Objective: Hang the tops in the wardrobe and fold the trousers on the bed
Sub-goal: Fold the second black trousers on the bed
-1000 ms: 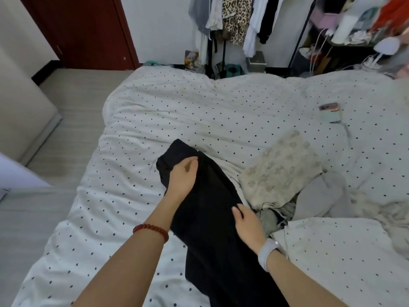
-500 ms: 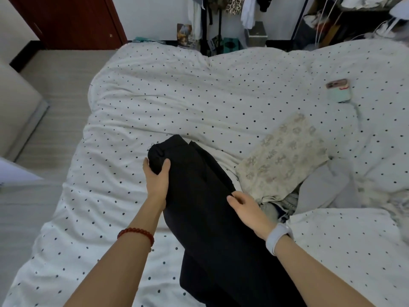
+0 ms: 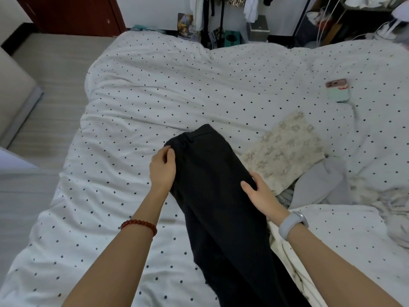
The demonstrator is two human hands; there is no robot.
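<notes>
**Black trousers laid lengthwise on the bed, a hand at each side edge**

The black trousers (image 3: pixel 221 207) lie on the dotted bed cover (image 3: pixel 143 103), their long axis running from the near bottom edge of the view up and slightly left to the waistband end, which is the far end. The two hands are apart, one on each long edge. The left hand (image 3: pixel 162 169) is at the left edge just below the waistband corner, its fingers curled and pinching the cloth there. The right hand (image 3: pixel 260 196) rests on the right edge lower down, its fingers fairly straight and pressing on the cloth; whether the thumb tucks under the edge cannot be told.

The left hand is the nearer to the waistband, so it looks best placed to carry that end over in a fold, while the right hand pins the cloth.

Open room lies to the left and beyond the waistband, where the cover is bare up to the bed's left edge and the floor. The right side is crowded: a patterned beige garment (image 3: pixel 287 151) lies just beside the trousers, with a grey garment (image 3: pixel 321 185) next to it. A phone (image 3: pixel 338 89) lies well apart, further up on the right.
</notes>
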